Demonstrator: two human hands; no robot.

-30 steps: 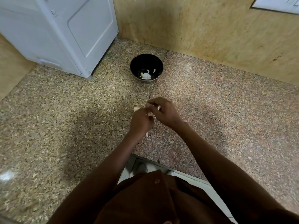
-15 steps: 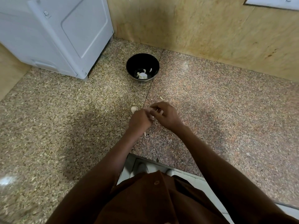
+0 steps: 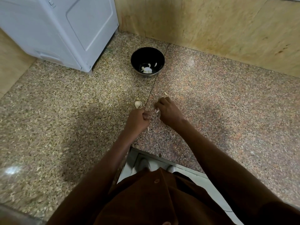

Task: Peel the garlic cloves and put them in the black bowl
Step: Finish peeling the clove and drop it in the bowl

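A: Where was the garlic at that moment?

B: Some pale peeled garlic cloves [image 3: 146, 70] lay at the bottom of the round black bowl [image 3: 147, 61], which stood on the speckled granite countertop [image 3: 227, 101] near the back. One whole unpeeled clove [image 3: 138, 104] lay on the stone just beyond the left hand [image 3: 138, 121], and a small pale scrap of skin [image 3: 166, 93] lay just beyond the right hand [image 3: 168, 113].

A: And the hands?

B: They were close together but apart. The left hand was curled into a loose fist; it seemed to hold a clove inside, but the fingers covered it, so I could not tell. The right hand had its fingers bent downward, and thin pale pieces showed under the fingertips; whether it pinched them was not clear.

A: What was around?

B: A white appliance [image 3: 65, 30] stood at the back left, well apart from the bowl, and a beige marble wall [image 3: 227, 26] rose behind the counter. The person wore brown sleeves [image 3: 235, 168].
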